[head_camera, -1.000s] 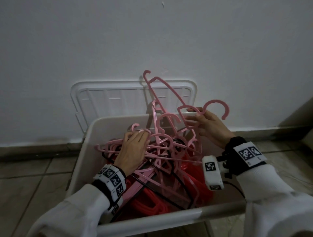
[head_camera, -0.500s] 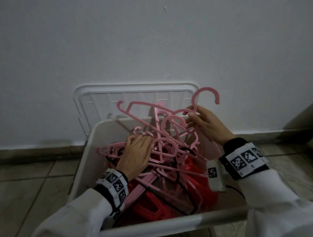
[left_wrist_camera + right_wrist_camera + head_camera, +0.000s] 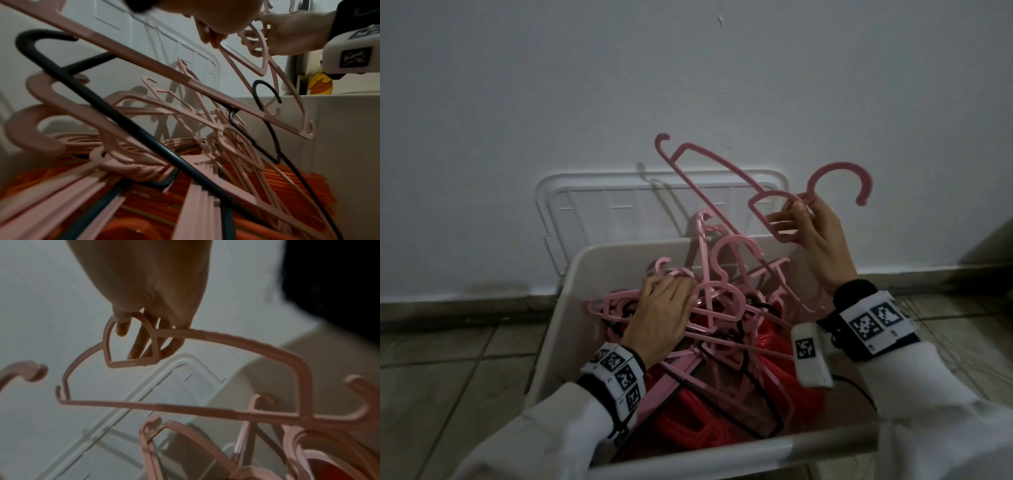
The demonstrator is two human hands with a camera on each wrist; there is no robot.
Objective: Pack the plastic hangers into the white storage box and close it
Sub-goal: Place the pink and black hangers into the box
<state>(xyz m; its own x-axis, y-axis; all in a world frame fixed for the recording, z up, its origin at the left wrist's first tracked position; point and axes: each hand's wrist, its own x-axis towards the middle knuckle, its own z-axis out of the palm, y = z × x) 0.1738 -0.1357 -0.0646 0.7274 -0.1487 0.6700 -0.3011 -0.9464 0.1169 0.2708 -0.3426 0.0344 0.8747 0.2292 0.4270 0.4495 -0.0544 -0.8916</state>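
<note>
A person in white sleeves kneels over a white storage box (image 3: 558, 346) standing on a tiled floor (image 3: 448, 370) against a pale wall (image 3: 551, 85). At left, the left hand (image 3: 659, 317) lies palm-down on a tangle of pink hangers (image 3: 717, 301) piled inside the box, its fingers bent over the topmost bars and pressing on them; whether they close around any one bar cannot be told. The tangle rises above the box's far rim, with red hangers (image 3: 722, 428) packed beneath it and a black hanger (image 3: 753, 404) threaded through the heap. Behind the box, its white lid (image 3: 599, 205) leans upright against the wall, leaving the box uncovered.

At right, the right hand (image 3: 813, 236) is raised above the box's far right corner, clear of the pile, and is clamped on a single pink hanger (image 3: 709, 161) at its neck. The fingers pass through the small loop below the hook, as the right wrist view shows, with fingertips (image 3: 123, 328) poking through the opening. The hanger's hook curls up and to the right of the hand, while its long arm slants up and to the left across the lid, its far end well above the heap. Both wrists carry bands with black-and-white markers, and a small white camera block (image 3: 810, 356) juts from the right wrist over the box.
</note>
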